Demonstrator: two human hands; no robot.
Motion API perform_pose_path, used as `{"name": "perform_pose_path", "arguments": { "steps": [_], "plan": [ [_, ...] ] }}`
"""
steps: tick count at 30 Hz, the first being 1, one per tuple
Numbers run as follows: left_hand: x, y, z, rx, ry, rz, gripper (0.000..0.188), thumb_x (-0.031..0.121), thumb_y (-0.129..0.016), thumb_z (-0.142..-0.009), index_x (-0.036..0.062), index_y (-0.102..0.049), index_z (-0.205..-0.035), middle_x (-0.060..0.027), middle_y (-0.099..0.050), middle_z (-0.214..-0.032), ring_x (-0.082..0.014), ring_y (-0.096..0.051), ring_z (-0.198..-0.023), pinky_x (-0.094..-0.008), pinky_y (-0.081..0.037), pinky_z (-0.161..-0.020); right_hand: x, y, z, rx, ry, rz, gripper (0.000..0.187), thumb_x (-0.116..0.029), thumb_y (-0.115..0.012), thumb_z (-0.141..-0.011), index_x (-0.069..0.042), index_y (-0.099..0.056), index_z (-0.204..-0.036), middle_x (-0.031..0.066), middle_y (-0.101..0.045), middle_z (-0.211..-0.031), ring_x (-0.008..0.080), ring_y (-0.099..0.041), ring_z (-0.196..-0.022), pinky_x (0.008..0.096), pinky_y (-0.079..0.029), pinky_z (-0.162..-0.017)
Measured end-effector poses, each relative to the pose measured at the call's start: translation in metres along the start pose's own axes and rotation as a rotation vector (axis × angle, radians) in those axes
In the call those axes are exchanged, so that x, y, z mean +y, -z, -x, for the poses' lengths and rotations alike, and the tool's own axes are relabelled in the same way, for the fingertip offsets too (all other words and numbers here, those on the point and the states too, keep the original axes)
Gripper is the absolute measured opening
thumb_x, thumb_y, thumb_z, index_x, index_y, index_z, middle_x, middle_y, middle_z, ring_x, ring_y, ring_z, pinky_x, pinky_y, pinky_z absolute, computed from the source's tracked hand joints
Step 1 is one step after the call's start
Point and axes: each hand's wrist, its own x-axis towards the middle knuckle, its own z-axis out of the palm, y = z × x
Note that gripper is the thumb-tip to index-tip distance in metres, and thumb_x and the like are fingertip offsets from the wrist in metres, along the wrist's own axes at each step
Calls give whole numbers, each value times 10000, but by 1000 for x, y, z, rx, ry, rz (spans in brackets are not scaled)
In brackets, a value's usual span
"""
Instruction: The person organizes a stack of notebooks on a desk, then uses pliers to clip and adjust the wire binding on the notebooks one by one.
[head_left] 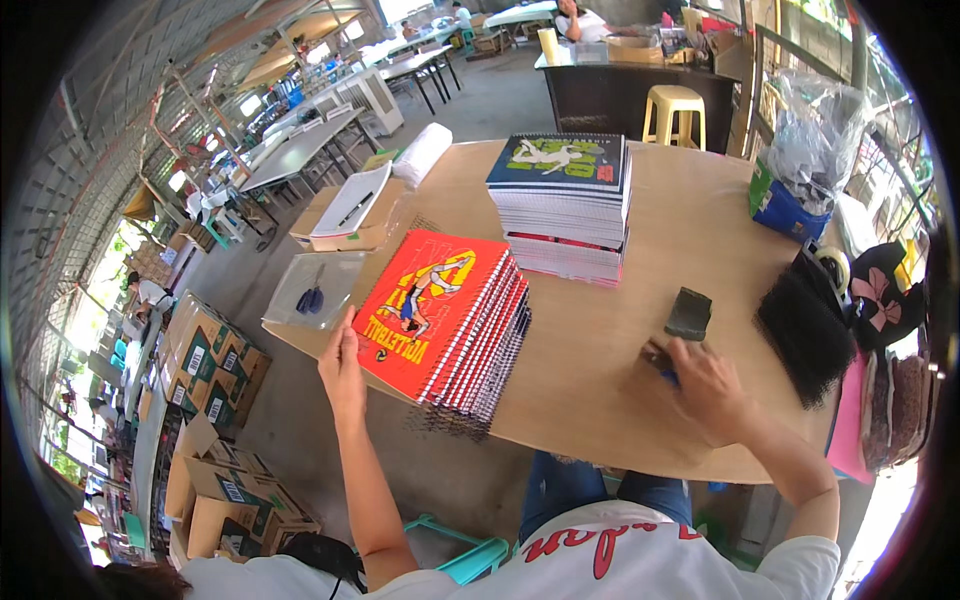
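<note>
A stack of spiral-bound notebooks (430,310) with red covers stands at the table's near left, its coils facing right and toward me. My left hand (343,372) lies along the stack's left edge, fingers stretched out. Over the table on the right, my right hand (708,392) is closed, fingers bent together. Something small, dark and blue shows at its fingertips, too blurred to name. Just beyond those fingers lies a dark green block (688,314). Farther back at the middle stands a second notebook stack (560,205), with a dark blue and green cover on top.
Left of the red stack, scissors (310,299) lie on a clear plastic sheet. Behind them, a pen rests on papers (350,203) atop a carton. At the right are a black bristly item (806,325) and a blue-green box (790,208) holding plastic bags. Cartons (215,365) stand at left.
</note>
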Motion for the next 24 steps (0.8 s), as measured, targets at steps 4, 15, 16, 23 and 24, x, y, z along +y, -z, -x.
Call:
{"name": "perform_pose_path", "arguments": {
  "steps": [4, 15, 16, 23, 24],
  "plan": [
    [12, 2, -3, 18, 19, -8, 441, 358, -480, -1031, 49, -602, -1320, -65, -650, -1101, -127, -543, -937, -271, -421, -902, 19, 11, 3, 362, 84, 186, 440, -339, -681, -859, -45, -524, -1146, 201, -480, -1221, 355, -508, -1107, 458, -510, -799],
    [-44, 4, -58, -699, 244, 989, 1003, 796, -303, -869, 92, -143, -1564, -162, -196, -1599, -321, -259, -1449, -461, -233, -1178, -81, -86, -43, 590, 408, -392, 828, -470, -754, -755, -89, -446, -1423, 262, -341, -1418, 463, -339, -1300, 592, -294, -1067],
    [-42, -1, -59, -765, 252, 1074, 1014, 803, -290, -863, 88, -132, -1565, -163, -209, -1595, -313, -262, -1449, -460, -235, -1176, -112, -68, -55, 679, 555, -577, 851, -541, -696, -806, -110, -400, -1478, 275, -281, -1491, 478, -273, -1372, 608, -237, -1102],
    [-6, -32, -61, -818, 229, 1115, 1124, 852, -326, -807, 65, -59, -1564, -153, -209, -1596, -286, -267, -1450, -462, -246, -1173, -233, -66, -140, 1037, 624, -888, 702, -602, -384, -949, -166, -382, -1500, 268, -121, -1588, 507, -112, -1444, 631, -77, -1118],
    [-8, -32, -56, -805, 226, 1106, 1135, 855, -335, -802, 63, -53, -1564, -150, -204, -1598, -284, -269, -1449, -463, -246, -1173, -233, -67, -140, 1038, 628, -879, 712, -593, -383, -949, -151, -361, -1507, 274, -118, -1586, 508, -113, -1443, 629, -78, -1118]
  ]
}}
